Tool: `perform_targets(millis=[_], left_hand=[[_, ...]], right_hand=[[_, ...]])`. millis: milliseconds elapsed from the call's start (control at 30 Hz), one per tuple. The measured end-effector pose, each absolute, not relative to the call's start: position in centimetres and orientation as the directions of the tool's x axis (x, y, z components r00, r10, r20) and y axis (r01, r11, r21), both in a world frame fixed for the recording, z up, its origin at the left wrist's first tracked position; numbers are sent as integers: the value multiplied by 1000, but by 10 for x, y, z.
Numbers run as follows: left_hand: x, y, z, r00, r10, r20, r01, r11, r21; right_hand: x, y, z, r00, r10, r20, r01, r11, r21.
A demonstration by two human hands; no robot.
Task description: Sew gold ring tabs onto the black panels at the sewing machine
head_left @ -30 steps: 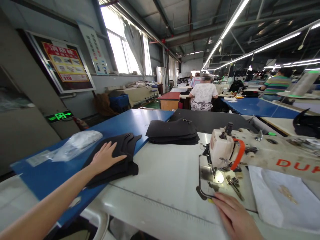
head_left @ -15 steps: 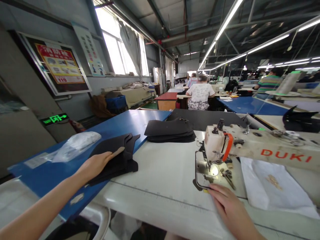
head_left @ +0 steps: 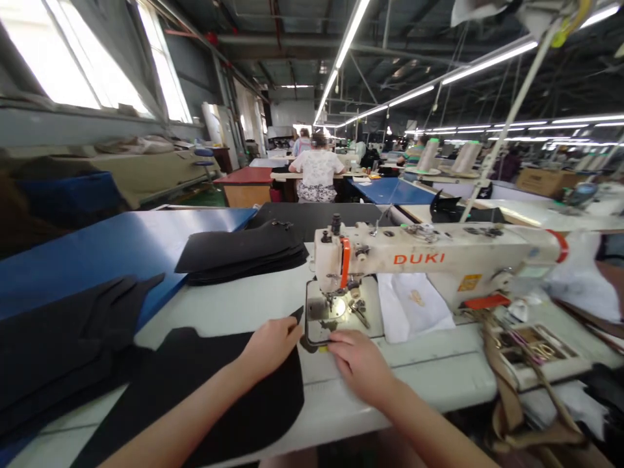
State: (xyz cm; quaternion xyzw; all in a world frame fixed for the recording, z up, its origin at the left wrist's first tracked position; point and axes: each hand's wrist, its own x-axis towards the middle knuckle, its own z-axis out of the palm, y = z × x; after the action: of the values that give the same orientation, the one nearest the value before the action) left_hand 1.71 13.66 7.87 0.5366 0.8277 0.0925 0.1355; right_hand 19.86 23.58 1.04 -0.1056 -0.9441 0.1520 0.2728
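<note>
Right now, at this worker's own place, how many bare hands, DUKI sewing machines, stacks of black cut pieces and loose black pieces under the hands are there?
Bare hands: 2 (left hand, right hand)
DUKI sewing machine: 1
Stacks of black cut pieces: 2 (far stack, left stack)
Loose black piece: 1
Total: 6

A sewing machine (head_left: 439,260) stands on a table (head_left: 227,307). Left of it lies a stack (head_left: 238,255); farther left, a pile (head_left: 73,351). At its near left, a panel (head_left: 263,413); partly under it, a cloth (head_left: 414,312); at its near right, a tray (head_left: 536,378); beyond it, a person (head_left: 319,170).
</note>
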Motion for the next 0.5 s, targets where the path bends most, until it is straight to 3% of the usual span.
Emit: perform_targets(millis=[133,267,367,500], left_hand=[[25,152,65,-313,946,-77,864,318,389],[18,138,52,-251,966,59,863,196,465],[14,128,39,-176,958,226,926,84,367],[17,124,23,-52,978,200,979,11,203]], right_hand=[[209,252,23,-853,334,401,201,919,-338],[207,295,50,-749,619,236,561,782,-270],[188,332,64,-678,710,192,669,704,-238],[153,362,64,-630,766,125,737,641,-214]])
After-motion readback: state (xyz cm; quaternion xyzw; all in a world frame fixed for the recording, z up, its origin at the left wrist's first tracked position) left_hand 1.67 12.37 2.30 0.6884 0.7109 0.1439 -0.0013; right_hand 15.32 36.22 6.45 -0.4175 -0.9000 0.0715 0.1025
